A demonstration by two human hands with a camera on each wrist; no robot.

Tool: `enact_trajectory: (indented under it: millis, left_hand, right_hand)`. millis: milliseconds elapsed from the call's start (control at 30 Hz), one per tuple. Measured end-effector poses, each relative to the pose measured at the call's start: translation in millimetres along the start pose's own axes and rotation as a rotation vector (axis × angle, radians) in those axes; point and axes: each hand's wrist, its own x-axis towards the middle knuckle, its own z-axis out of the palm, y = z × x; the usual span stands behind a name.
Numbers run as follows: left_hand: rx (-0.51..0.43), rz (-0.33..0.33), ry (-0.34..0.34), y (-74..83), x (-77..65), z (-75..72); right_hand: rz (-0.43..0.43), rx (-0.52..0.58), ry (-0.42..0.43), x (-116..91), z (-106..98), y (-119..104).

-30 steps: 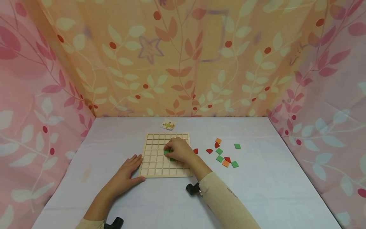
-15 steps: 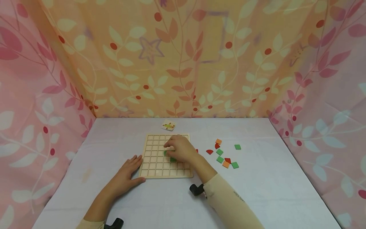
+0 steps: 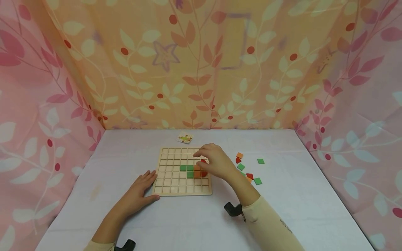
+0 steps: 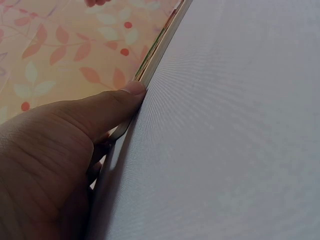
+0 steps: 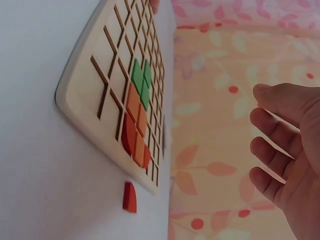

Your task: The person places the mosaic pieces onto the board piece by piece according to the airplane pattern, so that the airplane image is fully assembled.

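Note:
A wooden grid board (image 3: 166, 181) lies on the table. Set in its squares are three green tiles (image 3: 190, 174), orange tiles (image 3: 197, 173) beside them and red rounded tiles (image 3: 204, 174) toward the right edge. My left hand (image 3: 138, 190) rests along the board's left side, fingers extended; its thumb (image 4: 115, 107) touches the front edge. Over the board's right side hovers my right hand (image 3: 216, 162), hiding part of the board. In the right wrist view its thumb and fingers (image 5: 270, 152) are apart with nothing between them. A loose red tile (image 5: 130, 197) lies just off the board.
Right of the board are scattered loose green tiles (image 3: 258, 181), orange tiles (image 3: 240, 155) and red tiles (image 3: 249, 175), some partly behind the right forearm. A small pattern card (image 3: 185, 138) lies behind the board. Patterned cloth (image 3: 201, 87) walls the table at the back and sides.
My right hand has drawn away from the green tiles and shifted right, uncovering the green, orange and red tiles in the board. The left hand has stayed in place.

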Motion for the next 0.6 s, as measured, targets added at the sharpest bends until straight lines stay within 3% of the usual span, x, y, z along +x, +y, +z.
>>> enact_trajectory:
  millis: [333, 600]
  left_hand:
    - [-0.003, 0.009, 0.005, -2.0, -0.3, 0.2]
    - [0.006, 0.014, 0.002, -4.0, 0.2, 0.8]
  right_hand:
    - [0.018, 0.050, 0.108, -33, -31, 16]
    - [0.074, 0.060, 0.179, -65, -40, 39]
